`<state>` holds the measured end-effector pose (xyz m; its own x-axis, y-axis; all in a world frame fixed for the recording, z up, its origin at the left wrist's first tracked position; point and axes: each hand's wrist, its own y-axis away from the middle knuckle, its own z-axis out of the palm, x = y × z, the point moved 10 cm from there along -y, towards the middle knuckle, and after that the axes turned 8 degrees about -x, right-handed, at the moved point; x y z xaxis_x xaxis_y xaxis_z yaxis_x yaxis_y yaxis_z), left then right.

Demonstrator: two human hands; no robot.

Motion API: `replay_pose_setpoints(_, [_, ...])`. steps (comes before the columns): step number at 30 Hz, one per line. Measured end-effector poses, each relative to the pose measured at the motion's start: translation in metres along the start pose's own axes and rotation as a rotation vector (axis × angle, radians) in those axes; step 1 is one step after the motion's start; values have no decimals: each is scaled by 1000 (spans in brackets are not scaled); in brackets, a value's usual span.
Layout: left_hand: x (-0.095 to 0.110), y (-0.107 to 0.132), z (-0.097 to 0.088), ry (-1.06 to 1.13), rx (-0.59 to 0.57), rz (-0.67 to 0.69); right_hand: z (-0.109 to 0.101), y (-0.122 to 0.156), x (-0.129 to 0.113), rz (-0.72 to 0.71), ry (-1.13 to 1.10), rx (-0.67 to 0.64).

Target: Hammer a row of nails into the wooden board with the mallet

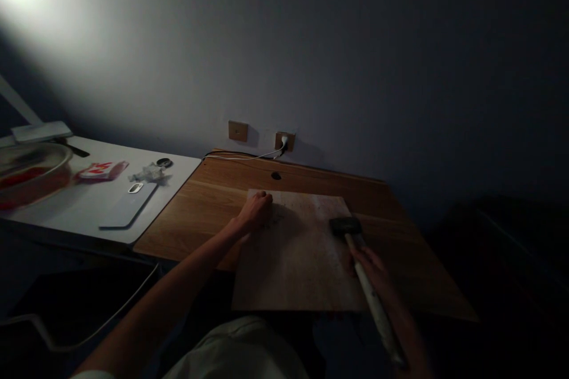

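Observation:
A pale square board (pixel 302 266) lies on the wooden desk and juts past its near edge. My left hand (pixel 256 211) rests at the board's upper left corner with its fingers curled; what they hold, if anything, is hidden. Beside those fingers, small dark bits (pixel 279 217) are scattered on the board, too dim to name. My right hand (pixel 372 265) grips a mallet (pixel 376 302) by its pale handle, close to the head. The dark mallet head (pixel 345 225) is over the right side of the board; I cannot tell whether it touches.
Around the board is the wooden desk (pixel 195 201). To the left, a white table (pixel 104 151) bears a round tub (pixel 62 160), a red and white packet (pixel 102 172), crumpled plastic (pixel 153 173) and a flat scale (pixel 127 206). A plug and cable (pixel 284 142) sit at the wall.

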<state>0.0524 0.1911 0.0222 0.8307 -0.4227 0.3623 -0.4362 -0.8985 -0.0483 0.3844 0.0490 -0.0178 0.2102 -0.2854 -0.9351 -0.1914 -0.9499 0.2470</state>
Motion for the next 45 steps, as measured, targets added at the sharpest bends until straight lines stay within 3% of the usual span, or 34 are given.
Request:
replay_pose_setpoints(5, [5,10,1,162,106,109,-53,-9,11,-19,76,196])
replay_pose_setpoints(9, [19,9,14,205,55,101,-60,-18,6,-68,143,203])
replay_pose_setpoints(20, [63,-2,36,336,-49,266,-45,-18,12,-47,59,194])
replay_pose_setpoints(28, [96,-19,53,425,-61,338,7,-11,-5,-95,-47,125])
replay_pose_setpoints(34, [105,-33,58,518,-19,368,31,-8,-5,-142,-39,147])
replay_pose_setpoints(39, [104,-55,70,577,-28,265,35,-10,-2,-160,71,122])
replay_pose_setpoints(45, [98,-83,54,607,11,183,40,-9,-3,-101,179,59])
